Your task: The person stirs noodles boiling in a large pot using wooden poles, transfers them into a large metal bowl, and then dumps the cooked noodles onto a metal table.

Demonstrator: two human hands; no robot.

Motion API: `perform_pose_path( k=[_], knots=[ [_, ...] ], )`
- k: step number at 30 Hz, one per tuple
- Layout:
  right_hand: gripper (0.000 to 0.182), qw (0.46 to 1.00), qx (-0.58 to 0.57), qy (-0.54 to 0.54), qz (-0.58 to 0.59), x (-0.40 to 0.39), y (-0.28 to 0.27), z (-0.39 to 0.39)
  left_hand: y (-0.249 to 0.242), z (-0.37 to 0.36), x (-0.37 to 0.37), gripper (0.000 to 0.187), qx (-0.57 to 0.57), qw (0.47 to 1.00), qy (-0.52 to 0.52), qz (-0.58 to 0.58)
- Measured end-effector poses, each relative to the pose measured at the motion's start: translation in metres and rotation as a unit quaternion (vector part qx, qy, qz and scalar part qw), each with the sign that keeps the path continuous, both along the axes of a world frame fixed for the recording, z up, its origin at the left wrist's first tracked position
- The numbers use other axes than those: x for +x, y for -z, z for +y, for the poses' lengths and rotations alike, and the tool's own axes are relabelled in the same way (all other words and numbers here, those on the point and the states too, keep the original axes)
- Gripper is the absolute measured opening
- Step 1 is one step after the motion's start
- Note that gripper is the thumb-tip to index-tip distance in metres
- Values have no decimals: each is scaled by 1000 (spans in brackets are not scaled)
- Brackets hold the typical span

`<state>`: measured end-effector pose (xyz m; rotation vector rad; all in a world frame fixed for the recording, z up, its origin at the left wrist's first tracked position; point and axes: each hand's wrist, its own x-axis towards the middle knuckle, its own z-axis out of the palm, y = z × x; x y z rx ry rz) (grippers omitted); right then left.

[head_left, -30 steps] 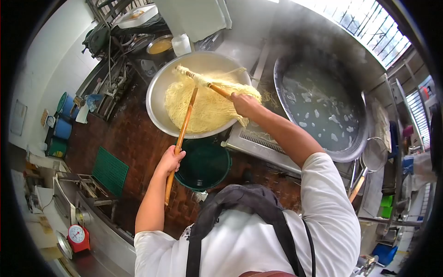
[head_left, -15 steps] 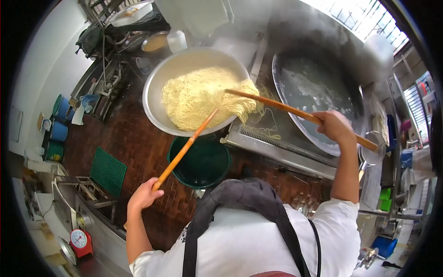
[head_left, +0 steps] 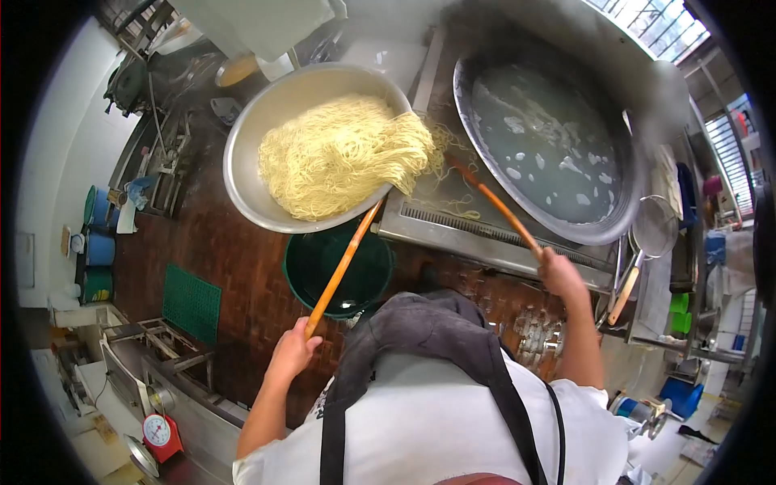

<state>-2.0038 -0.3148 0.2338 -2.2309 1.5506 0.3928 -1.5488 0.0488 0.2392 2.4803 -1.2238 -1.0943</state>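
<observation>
Head view: the left hand [head_left: 293,353] is closed in a fist around the lower end of a long wooden stick [head_left: 343,265], whose far end reaches up under the near rim of the wide metal basin [head_left: 242,174]. The right hand [head_left: 560,272] wraps its fingers around the end of a second wooden stick [head_left: 491,204], which slants up and left, its tip near the strands trailing over the basin's right rim.

The noodles [head_left: 339,153] lie heaped in the basin, filling most of it, with a thick hank draped over the right rim and loose strands spilling onto the steel stove top [head_left: 485,238] between the basin and the big wok [head_left: 622,210] of cloudy, steaming water.

The noodles look soft, wet and slippery, and heavy as a mass; they would likely slide off a single stick, so lifting is best done from beneath a hank with both sticks. The sticks look stiff and light, held at their near ends, away from the steam.

A green bucket [head_left: 307,267] stands on the brick floor [head_left: 210,250] below the basin's near rim.
</observation>
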Motion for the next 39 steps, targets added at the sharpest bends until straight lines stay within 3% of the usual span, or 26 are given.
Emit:
perform_pose_path(
  k=[1, 3, 4, 6, 10, 12, 16, 17, 19, 22, 25, 28, 32, 34, 39],
  knots=[
    [29, 994, 75, 64, -55, -2, 25, 5, 18, -4, -5, 46, -27, 1000, -3, 1],
    [27, 988, 115, 75, -66, 18, 41, 26, 53, -24, -17, 49, -74, 997, 0, -1],
    [24, 978, 140, 67, -138, 9, 75, 33, 70, -37, -24, 51, -89, 996, 7, -1],
    [25, 983, 76, 37, -162, 22, 80, 54, 108, -65, -32, 55, -125, 992, 7, 10],
    [27, 969, 98, 99, -206, 46, 73, 73, 147, -147, -54, 54, -188, 980, -24, 55],
    [27, 964, 79, 121, -223, 53, 61, 79, 137, -176, -64, 49, -206, 974, -40, 89],
    [28, 967, -31, 57, -247, 68, 35, 83, 104, -185, -61, 41, -274, 953, -67, 114],
    [28, 963, -52, 54, -258, 77, 27, 84, 88, -184, -56, 39, -243, 958, -82, 126],
    [26, 958, -43, 68, -276, 92, -4, 77, 94, -185, -43, 40, -305, 934, -120, 139],
    [27, 961, -71, 96, -251, 81, -5, 63, 81, -175, -28, 37, -241, 922, -210, 219],
    [30, 969, -32, 122, -213, 47, -8, 49, 70, -150, -7, 25, -175, 900, -237, 320],
    [29, 987, 16, 94, -132, 15, -2, 42, 56, -122, -5, 27, -142, 920, -219, 291],
    [28, 984, 69, 23, -164, 16, 26, 41, 62, -106, -12, 28, -143, 908, -231, 319],
    [29, 982, 105, 52, -150, 40, 43, 32, 68, -110, -16, 28, -147, 905, -228, 328],
    [26, 969, 19, 7, -246, 115, 116, -16, 59, -133, -7, 27, -175, 908, -202, 324]
  ],
)
